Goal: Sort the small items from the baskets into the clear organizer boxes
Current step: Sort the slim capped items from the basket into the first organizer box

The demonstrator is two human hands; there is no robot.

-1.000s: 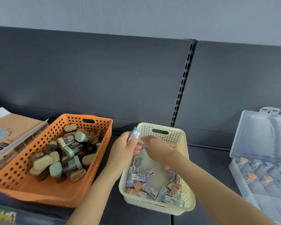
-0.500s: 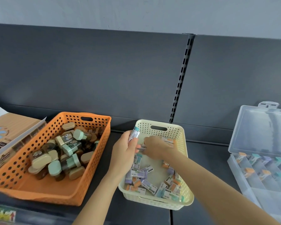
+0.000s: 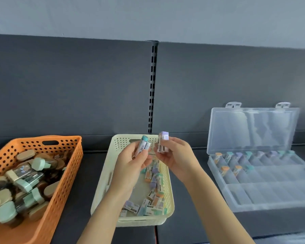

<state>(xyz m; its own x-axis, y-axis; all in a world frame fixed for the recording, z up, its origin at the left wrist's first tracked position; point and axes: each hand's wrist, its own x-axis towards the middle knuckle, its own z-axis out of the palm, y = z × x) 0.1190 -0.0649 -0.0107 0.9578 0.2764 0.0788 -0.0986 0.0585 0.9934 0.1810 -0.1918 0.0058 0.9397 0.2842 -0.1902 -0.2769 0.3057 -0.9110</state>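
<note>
left hand [image 3: 130,161]: grips teal-capped small tube [image 3: 143,144] | right hand [image 3: 176,155]: pinches purple-capped small tube [image 3: 162,144] | both above cream perforated plastic basket [image 3: 102,191]

We have lifted our right hand [image 3: 176,155] out of the cream basket [image 3: 102,182]. It now pinches a purple-capped item [image 3: 163,144] up beside the teal-capped one [image 3: 143,146], which our left hand [image 3: 130,162] has raised slightly higher.

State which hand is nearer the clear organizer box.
Right. The right hand is over the right side of the cream basket, nearer the clear organizer box; the left hand is farther left.
</note>
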